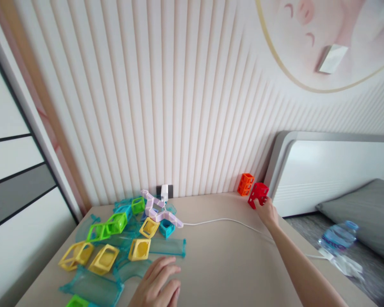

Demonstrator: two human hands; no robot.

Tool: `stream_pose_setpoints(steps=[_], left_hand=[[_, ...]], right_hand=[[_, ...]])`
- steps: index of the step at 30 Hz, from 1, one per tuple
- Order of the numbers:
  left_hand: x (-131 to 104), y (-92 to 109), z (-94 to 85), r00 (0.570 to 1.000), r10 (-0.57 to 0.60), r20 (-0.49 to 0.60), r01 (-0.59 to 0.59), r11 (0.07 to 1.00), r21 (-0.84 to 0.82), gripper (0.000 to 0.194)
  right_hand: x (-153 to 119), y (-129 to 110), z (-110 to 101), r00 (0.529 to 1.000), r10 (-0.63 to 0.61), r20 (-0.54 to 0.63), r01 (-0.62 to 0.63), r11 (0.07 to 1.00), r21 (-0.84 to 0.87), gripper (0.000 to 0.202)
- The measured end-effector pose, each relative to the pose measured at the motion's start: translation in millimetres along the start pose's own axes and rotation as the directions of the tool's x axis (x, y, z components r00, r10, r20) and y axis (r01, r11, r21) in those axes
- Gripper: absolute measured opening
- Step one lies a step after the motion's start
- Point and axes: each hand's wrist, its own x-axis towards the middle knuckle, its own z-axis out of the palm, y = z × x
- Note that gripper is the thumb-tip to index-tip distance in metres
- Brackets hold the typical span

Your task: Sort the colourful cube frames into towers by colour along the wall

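At the table's far right, my right hand (pixel 266 212) has its fingers closed on a red block stack (pixel 257 194), which stands on the tabletop. Just behind and left of it is an orange block stack (pixel 245 184), upright near the wall. My left hand (pixel 160 283) hovers low at the front, fingers apart and curved, with nothing in it. Close to its fingertips lie a yellow cube (pixel 140 249) and a translucent teal track piece (pixel 171 246). Green cubes (pixel 117 223), more yellow cubes (pixel 104 259) and a lilac track (pixel 152 209) spread over the left side.
A white cable (pixel 222 219) crosses the table (pixel 224 264) from a charger (pixel 164 192) at the ribbed wall. Right of the table are a bed with a grey pillow (pixel 361 209), a water bottle (pixel 339 236) and white tissue (pixel 347 264).
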Motion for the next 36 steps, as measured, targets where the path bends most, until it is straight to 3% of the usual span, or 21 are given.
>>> stream_pose_setpoints(steps=[7, 12, 14, 17, 18, 20, 23, 27, 30, 32, 36], left_hand=[[-1, 3, 1.0, 1.000, 0.003, 0.016, -0.002, 0.999, -0.035, 0.023], [-1, 6, 0.4, 1.000, -0.017, 0.020, 0.018, 0.999, -0.050, 0.022], [2, 9, -3.7, 0.998, -0.027, 0.060, 0.030, 0.998, -0.046, 0.020], [9, 8, -16.3, 0.990, -0.042, 0.132, 0.042, 0.999, -0.001, 0.019], [12, 4, -22.7, 0.989, -0.048, 0.143, 0.045, 0.999, 0.024, 0.019], [16, -12, -38.6, 0.989, -0.074, 0.131, 0.062, 0.994, 0.091, 0.018], [15, -54, -67.9, 0.987, -0.156, 0.050, 0.139, 0.959, 0.245, 0.017], [-1, -106, -94.9, 0.924, -0.351, -0.150, 0.381, 0.846, 0.374, 0.017], [-12, -114, -93.0, 0.912, -0.400, -0.090, 0.406, 0.849, 0.339, 0.020], [-16, -106, -85.2, 0.912, -0.410, 0.019, 0.384, 0.870, 0.308, 0.021], [-20, -87, -69.3, 0.880, -0.399, 0.257, 0.339, 0.907, 0.248, 0.038]], right_hand=[[-7, -2, -3, 1.000, 0.024, -0.010, -0.024, 0.999, 0.026, 0.063], [-30, -15, -20, 0.984, 0.059, -0.171, -0.039, 0.992, 0.120, 0.076], [-49, -28, -24, 0.972, 0.026, -0.234, 0.013, 0.987, 0.163, 0.074], [-93, -60, -22, 0.956, -0.140, -0.256, 0.203, 0.949, 0.240, 0.062], [-113, -73, -18, 0.930, -0.256, -0.263, 0.329, 0.898, 0.292, 0.056], [-157, -101, -9, 0.828, -0.493, -0.267, 0.560, 0.751, 0.350, 0.042], [-225, -136, 5, 0.688, -0.716, -0.119, 0.692, 0.597, 0.406, 0.029], [-286, -169, 22, 0.375, -0.927, -0.002, 0.855, 0.345, 0.387, 0.031], [-308, -188, 32, 0.205, -0.978, 0.039, 0.917, 0.206, 0.342, 0.034], [-317, -196, 39, 0.165, -0.985, 0.059, 0.932, 0.175, 0.318, 0.036], [-327, -202, 49, 0.194, -0.977, 0.091, 0.925, 0.213, 0.314, 0.041]])
